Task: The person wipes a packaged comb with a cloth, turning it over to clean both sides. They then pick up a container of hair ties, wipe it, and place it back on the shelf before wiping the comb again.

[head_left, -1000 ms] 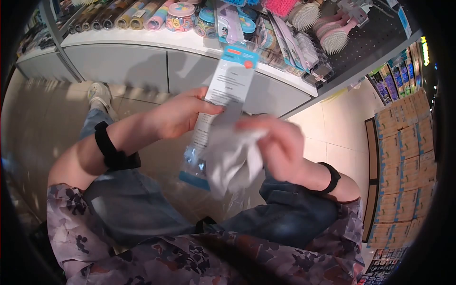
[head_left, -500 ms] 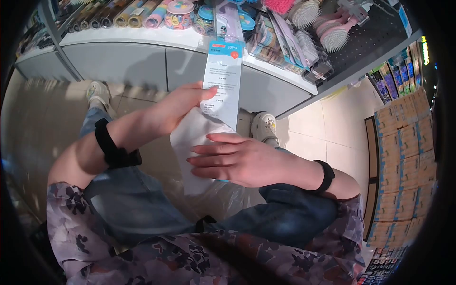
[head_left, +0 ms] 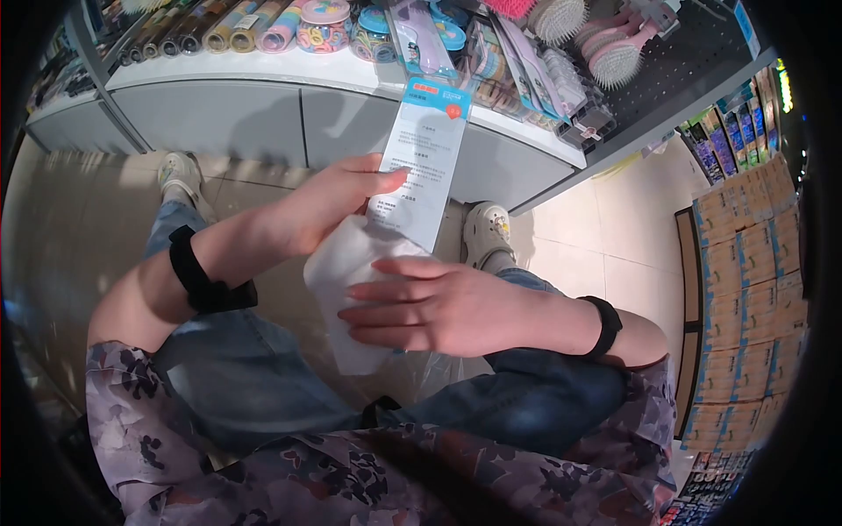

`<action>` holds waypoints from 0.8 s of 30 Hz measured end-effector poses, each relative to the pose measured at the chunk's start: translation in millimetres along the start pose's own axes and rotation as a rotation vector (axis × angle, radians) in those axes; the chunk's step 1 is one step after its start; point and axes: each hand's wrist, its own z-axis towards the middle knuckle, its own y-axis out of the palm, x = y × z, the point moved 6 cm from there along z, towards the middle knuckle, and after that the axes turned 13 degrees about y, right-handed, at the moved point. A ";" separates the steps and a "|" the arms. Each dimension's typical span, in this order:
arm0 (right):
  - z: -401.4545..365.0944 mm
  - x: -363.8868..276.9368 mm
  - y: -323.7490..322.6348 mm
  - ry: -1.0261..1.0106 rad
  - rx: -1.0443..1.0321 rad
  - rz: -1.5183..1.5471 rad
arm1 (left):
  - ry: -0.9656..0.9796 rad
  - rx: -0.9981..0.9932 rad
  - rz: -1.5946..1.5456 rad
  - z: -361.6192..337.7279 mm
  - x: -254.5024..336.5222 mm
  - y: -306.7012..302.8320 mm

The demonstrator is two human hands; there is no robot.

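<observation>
My left hand (head_left: 338, 203) grips a long flat package (head_left: 423, 162) with a white printed back and a blue top, the thumb lying over its edge. A white cloth (head_left: 338, 276) covers the package's lower part. My right hand (head_left: 430, 305) lies on the cloth with its fingers stretched and slightly apart, pressing it against the package from the front. The fingertips point left. What lies beneath the cloth is hidden.
A white shelf (head_left: 210, 74) ahead holds rolled goods (head_left: 180, 35), tubs of hair ties (head_left: 323, 28) and packs. Hairbrushes (head_left: 616, 61) hang at the upper right. Stacked brown packages (head_left: 745, 307) stand at the right. A clear plastic bag (head_left: 430, 373) lies between my legs.
The package has tilted slightly, its top shifting right. My right hand has slid a little down along the cloth, and the cloth's lower end has moved down.
</observation>
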 end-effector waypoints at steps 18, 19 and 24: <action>6.4 -16.4 -8.7 -0.022 -0.119 0.086 | 0.025 0.068 0.062 -3.6 5.8 3.8; 6.3 -18.2 -7.4 -0.031 -0.127 0.057 | 0.031 0.064 0.091 -3.3 6.0 3.3; 4.0 -22.2 0.4 -0.036 -0.163 0.107 | 0.018 0.037 0.081 -5.0 6.1 6.9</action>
